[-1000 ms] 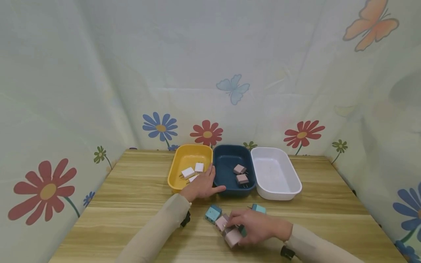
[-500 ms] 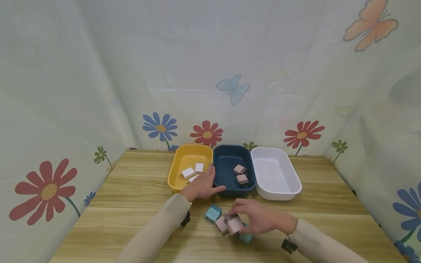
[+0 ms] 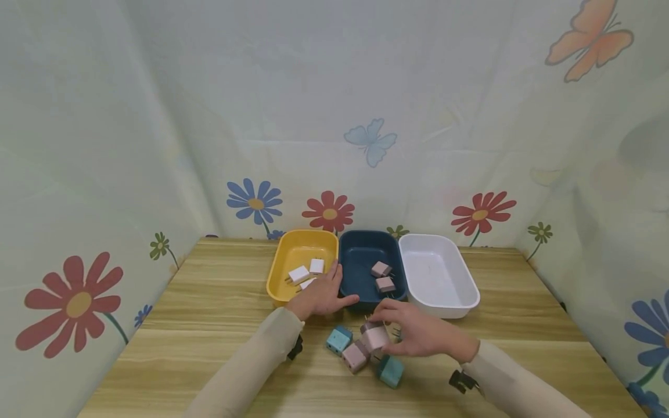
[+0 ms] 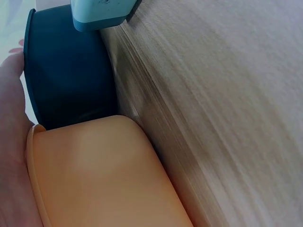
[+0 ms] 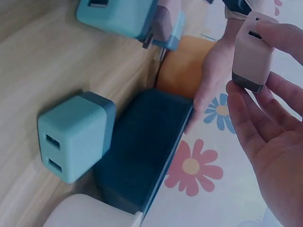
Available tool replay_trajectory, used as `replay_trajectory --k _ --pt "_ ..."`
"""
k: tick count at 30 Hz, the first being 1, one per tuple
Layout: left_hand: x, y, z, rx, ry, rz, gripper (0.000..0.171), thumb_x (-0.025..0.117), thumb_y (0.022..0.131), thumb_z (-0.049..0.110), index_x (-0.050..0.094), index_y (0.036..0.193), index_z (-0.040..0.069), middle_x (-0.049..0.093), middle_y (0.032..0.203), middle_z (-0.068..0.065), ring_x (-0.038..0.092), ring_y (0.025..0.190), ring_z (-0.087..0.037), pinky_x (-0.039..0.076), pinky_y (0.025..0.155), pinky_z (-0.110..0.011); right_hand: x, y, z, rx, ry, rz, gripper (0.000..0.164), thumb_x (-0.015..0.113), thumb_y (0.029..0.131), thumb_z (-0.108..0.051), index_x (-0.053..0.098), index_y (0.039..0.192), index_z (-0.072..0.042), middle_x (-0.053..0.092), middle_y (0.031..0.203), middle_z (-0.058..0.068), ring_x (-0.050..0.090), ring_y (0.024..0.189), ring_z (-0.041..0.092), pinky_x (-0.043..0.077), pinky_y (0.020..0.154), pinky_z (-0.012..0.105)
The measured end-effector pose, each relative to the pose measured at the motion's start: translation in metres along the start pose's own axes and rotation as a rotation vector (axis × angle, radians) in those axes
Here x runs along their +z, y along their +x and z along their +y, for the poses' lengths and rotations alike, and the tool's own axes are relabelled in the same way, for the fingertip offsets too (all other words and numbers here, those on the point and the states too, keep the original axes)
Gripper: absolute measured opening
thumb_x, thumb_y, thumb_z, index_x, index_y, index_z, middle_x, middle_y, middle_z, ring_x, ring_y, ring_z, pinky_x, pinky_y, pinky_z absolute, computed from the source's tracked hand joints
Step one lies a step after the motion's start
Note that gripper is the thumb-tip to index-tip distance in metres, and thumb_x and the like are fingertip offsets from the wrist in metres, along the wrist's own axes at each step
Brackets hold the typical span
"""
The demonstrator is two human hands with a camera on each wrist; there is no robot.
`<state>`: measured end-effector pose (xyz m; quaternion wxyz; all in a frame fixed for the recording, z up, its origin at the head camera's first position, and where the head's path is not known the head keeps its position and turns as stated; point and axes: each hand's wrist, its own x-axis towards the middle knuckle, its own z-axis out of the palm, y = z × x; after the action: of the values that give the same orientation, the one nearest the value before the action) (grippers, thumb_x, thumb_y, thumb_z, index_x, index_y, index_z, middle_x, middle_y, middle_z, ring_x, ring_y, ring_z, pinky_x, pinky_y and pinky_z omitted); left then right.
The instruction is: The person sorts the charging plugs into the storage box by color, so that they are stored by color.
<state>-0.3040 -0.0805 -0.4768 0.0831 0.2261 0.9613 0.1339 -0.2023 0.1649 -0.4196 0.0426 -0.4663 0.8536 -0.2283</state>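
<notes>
Between thumb and fingertips, my right hand (image 3: 420, 331) pinches a pink USB wall charger (image 3: 376, 338), raised above the table just in front of the navy bin (image 3: 360, 247). The right wrist view shows that pink charger (image 5: 253, 54) with its ports toward the thumb. My left hand (image 3: 320, 295) rests with extended fingers over the adjoining rims of the yellow bin (image 3: 277, 273) and the navy bin. Below the held charger lie a teal charger (image 3: 340, 340), another pink charger (image 3: 356, 356) and a second teal charger (image 3: 390, 371). A further teal charger (image 5: 73, 139) is largely hidden behind my right hand in the head view.
White chargers (image 3: 299, 274) lie in the yellow bin, and two pink chargers (image 3: 385, 284) in the navy one. A white bin (image 3: 467, 278) stands at the right of the row. Behind the wooden table (image 3: 209, 302) hangs a flowered cloth (image 3: 292, 116).
My right hand has lifted the pink charger off the group and carried it away from me, toward the navy bin, uncovering the front teal charger. The left hand stays put.
</notes>
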Motion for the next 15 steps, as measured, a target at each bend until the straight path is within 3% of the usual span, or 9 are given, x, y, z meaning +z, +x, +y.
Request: replay_trajectory --k 15 --pt "0.001 0.002 -0.001 0.002 0.015 -0.002 0.099 0.040 0.087 0.071 0.009 0.151 0.002 -0.002 0.158 -0.012 0.023 0.140 -0.028 0.025 0.111 -0.039 -0.015 0.005 0.005 -0.016 -0.069 0.118 0.048 0.079 0.077 -0.021 0.060 0.121 -0.012 0.051 0.112 -0.006 0.054 0.093 0.005 0.051 0.079 0.023"
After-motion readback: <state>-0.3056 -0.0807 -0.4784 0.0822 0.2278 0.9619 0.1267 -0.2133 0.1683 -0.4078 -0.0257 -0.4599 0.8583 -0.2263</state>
